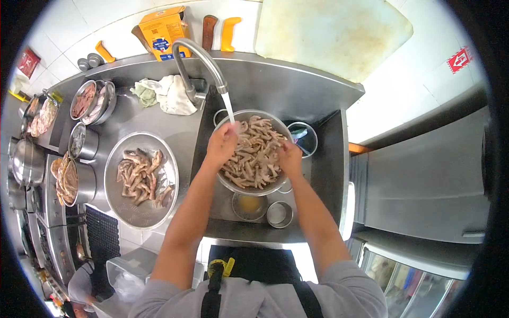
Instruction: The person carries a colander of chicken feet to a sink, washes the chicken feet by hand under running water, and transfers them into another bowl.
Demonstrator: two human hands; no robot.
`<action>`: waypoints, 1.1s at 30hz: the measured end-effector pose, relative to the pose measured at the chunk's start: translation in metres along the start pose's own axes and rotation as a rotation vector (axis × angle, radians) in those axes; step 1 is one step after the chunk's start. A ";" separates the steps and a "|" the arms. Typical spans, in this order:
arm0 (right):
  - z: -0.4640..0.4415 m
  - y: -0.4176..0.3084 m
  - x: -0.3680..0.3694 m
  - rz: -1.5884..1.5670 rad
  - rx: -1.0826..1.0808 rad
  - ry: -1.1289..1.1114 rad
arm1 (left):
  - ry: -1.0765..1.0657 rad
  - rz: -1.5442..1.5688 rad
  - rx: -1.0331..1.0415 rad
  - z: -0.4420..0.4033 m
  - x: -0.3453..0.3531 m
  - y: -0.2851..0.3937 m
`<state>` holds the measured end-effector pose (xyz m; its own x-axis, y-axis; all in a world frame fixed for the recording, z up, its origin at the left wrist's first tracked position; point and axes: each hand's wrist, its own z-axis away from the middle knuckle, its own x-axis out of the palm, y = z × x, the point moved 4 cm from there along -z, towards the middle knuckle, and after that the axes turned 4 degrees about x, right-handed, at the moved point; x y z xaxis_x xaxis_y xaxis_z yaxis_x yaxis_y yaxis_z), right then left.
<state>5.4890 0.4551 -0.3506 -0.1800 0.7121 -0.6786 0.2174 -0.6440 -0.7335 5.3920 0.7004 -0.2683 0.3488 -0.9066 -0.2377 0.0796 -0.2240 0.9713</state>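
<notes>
While a cup (280,214) stands in the near part of the sink (324,169), the bowl (273,186) of chicken feet (254,163) sits just beyond it. The right hand (289,158) bends its fingers over the feet; the left hand (223,142) is half curled at the left rim, beside the water (229,107). Whether either grips anything, I cannot tell. Leftward, on the counter (185,139), a colander (140,219) holds more feet. Farther off are the tap (221,84), a cloth (176,98), a box (159,26) and a board (328,37).
</notes>
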 end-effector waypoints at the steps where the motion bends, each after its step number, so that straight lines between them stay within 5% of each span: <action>1: -0.009 -0.010 -0.004 -0.147 -0.024 -0.023 | 0.002 0.042 0.002 -0.006 0.004 -0.004; 2: -0.016 -0.030 -0.013 -0.294 -0.049 -0.048 | 0.003 0.085 0.005 -0.012 0.010 -0.004; 3: -0.019 -0.041 -0.013 -0.540 0.231 -0.270 | 0.004 0.127 0.007 -0.016 0.016 -0.004; 6: -0.021 -0.113 -0.026 -0.720 0.375 -0.389 | -0.109 0.536 -0.289 -0.021 0.022 0.025; 10: -0.034 -0.157 -0.001 -0.960 0.262 -0.365 | -0.140 0.921 -0.337 -0.026 0.038 0.034; 14: -0.056 -0.198 0.028 -0.272 -0.277 0.100 | 0.257 1.204 -0.361 -0.043 0.030 0.048; 17: -0.051 -0.224 0.018 -0.049 -0.477 0.325 | 0.123 1.284 -0.342 -0.058 0.020 0.034; 18: -0.056 -0.220 0.023 0.042 -0.471 0.198 | 0.125 1.267 -0.334 -0.058 0.018 0.031; 20: -0.068 -0.203 0.032 0.221 -0.470 -0.059 | 0.242 1.007 -0.346 -0.055 0.012 0.025; 23: -0.063 -0.138 0.048 0.036 -0.230 -0.111 | 0.292 0.421 -0.275 -0.042 0.003 0.045; 25: -0.032 -0.079 0.092 0.345 -0.280 -0.396 | 0.152 -0.095 -0.118 -0.041 0.000 0.029; 27: 0.012 -0.079 0.080 0.535 -0.483 -0.268 | -0.032 -0.550 -0.064 -0.043 0.007 -0.013; 30: 0.031 -0.072 0.082 0.579 -0.475 -0.172 | -0.242 -0.794 -0.187 -0.019 0.019 -0.056; 33: 0.002 -0.051 0.089 0.493 -0.322 -0.467 | -0.466 -0.860 -0.121 0.001 0.037 -0.069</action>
<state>5.4597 0.5508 -0.3740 -0.3621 0.1235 -0.9239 0.6355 -0.6924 -0.3416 5.3985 0.6819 -0.3438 -0.2737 -0.5078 -0.8168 0.2374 -0.8586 0.4543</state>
